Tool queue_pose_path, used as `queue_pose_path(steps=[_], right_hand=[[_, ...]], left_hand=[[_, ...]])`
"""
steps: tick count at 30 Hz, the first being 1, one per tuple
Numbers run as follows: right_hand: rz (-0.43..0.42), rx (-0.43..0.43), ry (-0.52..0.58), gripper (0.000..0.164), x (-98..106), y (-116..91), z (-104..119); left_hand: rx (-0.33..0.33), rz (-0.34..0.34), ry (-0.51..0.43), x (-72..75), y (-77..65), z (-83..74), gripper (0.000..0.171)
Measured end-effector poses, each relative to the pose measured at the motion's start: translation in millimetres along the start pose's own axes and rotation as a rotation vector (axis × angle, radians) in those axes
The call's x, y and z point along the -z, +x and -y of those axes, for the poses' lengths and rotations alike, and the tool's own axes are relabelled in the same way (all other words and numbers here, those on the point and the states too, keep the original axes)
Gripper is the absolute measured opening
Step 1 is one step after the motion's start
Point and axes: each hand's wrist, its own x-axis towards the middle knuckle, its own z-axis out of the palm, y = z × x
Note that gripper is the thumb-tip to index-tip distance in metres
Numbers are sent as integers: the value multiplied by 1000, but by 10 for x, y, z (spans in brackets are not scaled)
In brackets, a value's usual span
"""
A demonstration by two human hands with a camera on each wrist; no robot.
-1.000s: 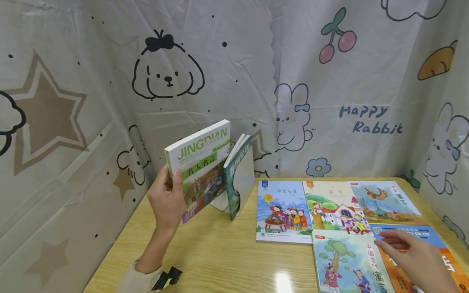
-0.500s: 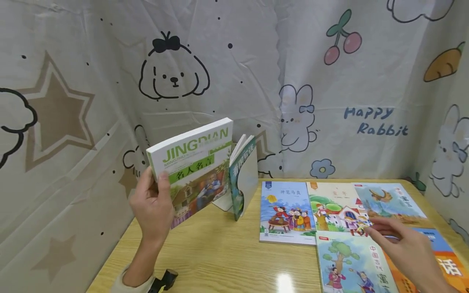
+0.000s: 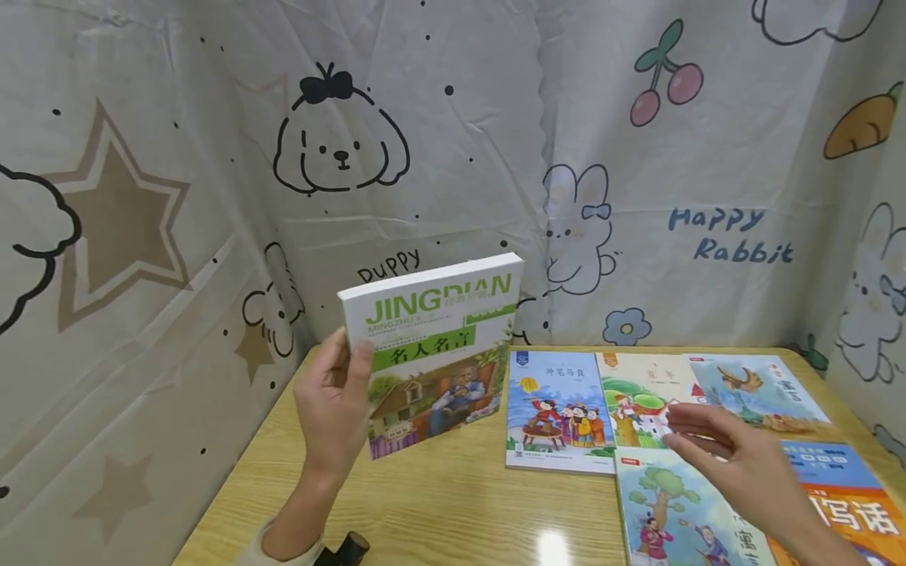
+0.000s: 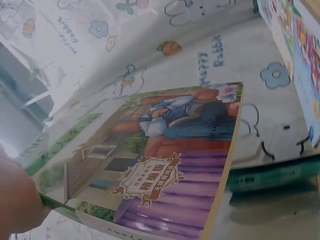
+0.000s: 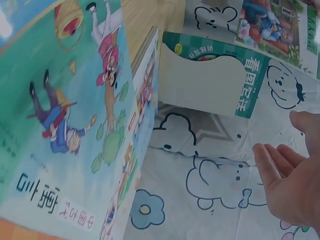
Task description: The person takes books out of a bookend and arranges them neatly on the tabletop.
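Observation:
My left hand (image 3: pixel 336 401) grips the left edge of a thick paperback book (image 3: pixel 432 362), thumb on its front cover. The cover is white and green, reads JINGDIAN, and has a seated figure on it. It is raised over the table, its face toward me. From the left wrist view, the house and purple fence on the same cover show close up. My right hand (image 3: pixel 743 464) hovers over the flat books at the right, fingers loosely bent and holding nothing. Behind the raised book, hidden in the head view, a green book (image 5: pixel 255 85) stands in a pale bookend (image 5: pixel 200 82).
Several picture books lie flat on the wooden table (image 3: pixel 453 503): a blue one (image 3: pixel 555 377), a cream one (image 3: pixel 623 365), a seaside one (image 3: pixel 800 393), a tree one (image 3: pixel 644 503) and an orange one (image 3: pixel 849 503). A printed curtain (image 3: pixel 453 157) encloses the back and sides.
The left hand first brought the book slightly left, then swung it right and turned its cover toward me, so it now covers the green book. The right hand has drifted left over the flat books.

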Motion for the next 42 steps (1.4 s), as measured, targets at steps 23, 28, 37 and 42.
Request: queue_pose_path(steps=[23,28,37,42], right_hand=[[185,123,386,49,-169,52,381],[216,179,466,37,-209,50,389],[118,199,336,26,-187,-4,350],[132,174,355,26,-201,-14,318]], left_hand=[[127,260,-372,-655,-369,-68,29],[153,318,-427,-745,-464,-83,28],[153,364,-420,-765,-470,-4,30],[191,398,-382,-743,-469,92,30]])
